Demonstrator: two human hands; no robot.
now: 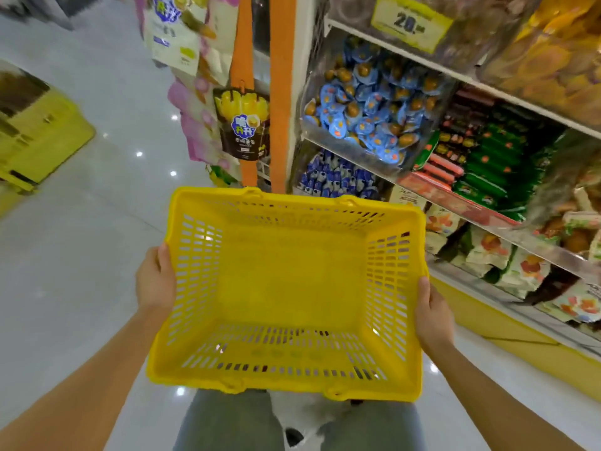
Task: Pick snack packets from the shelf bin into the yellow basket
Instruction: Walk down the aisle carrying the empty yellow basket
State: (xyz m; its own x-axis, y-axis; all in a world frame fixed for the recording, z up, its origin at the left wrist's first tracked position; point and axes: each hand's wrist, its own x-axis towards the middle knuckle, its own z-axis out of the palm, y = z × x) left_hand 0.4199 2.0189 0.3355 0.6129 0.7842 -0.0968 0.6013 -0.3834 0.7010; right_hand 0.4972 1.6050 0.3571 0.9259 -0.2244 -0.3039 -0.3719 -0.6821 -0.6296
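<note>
Clasping the side rims of the empty yellow basket (292,275), left hand (156,281) and right hand (432,315) each had a clenched grip. Ahead, the snack packets (367,105) filled the shelf bin (320,138); judged light and slick, best pinched at one edge.

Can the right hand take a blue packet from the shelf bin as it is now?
Probably not yet: the right hand grips the rim of the yellow basket. Once it lets go, the blue packets look unobstructed.

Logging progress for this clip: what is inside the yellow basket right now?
Empty: the yellow basket shows only its bare floor and slotted walls. The left hand and right hand grip its side rims; nothing covers the interior.
</note>
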